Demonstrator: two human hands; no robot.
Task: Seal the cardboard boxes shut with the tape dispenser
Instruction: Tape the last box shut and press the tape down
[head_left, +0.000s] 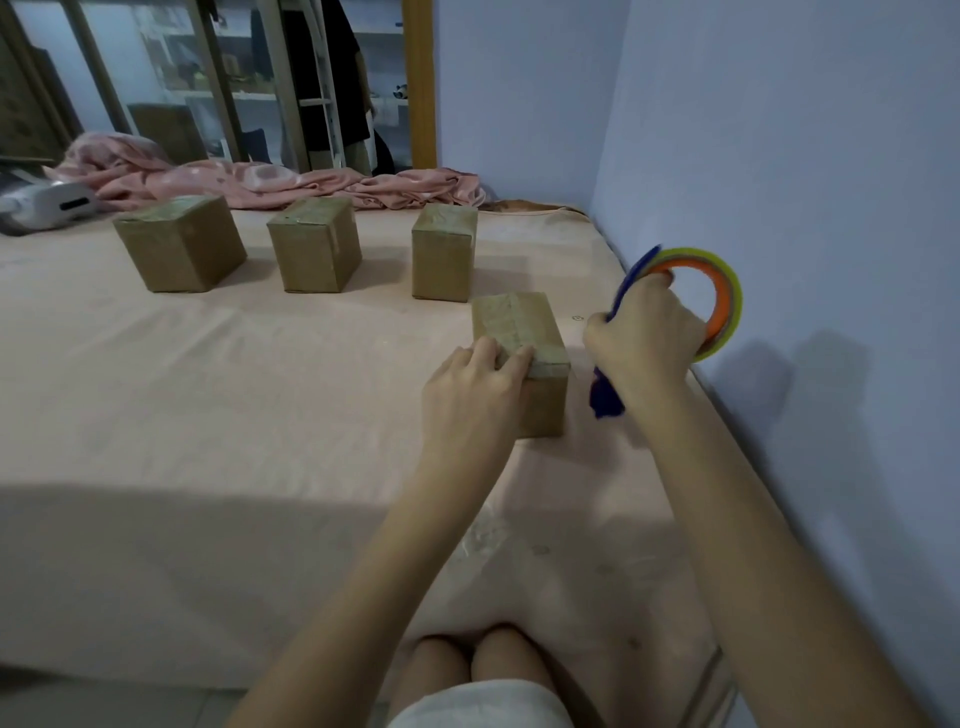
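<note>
A small cardboard box (524, 332) with clear tape along its top sits on the pink mattress (260, 415) near the right wall. My left hand (475, 387) rests on the box's near left top edge, fingers pressing the tape. My right hand (641, 338) holds a blue tape dispenser (719, 301) with an orange and yellow-green roll, raised just right of the box. Three more taped boxes stand in a row behind: left box (179, 249), middle box (314, 244), right box (444, 252).
A crumpled pink blanket (270, 182) lies along the mattress's far edge, with a white appliance (49, 205) at the far left. The blue wall (779, 156) runs close along the right. My knees (480, 660) are at the mattress's near edge.
</note>
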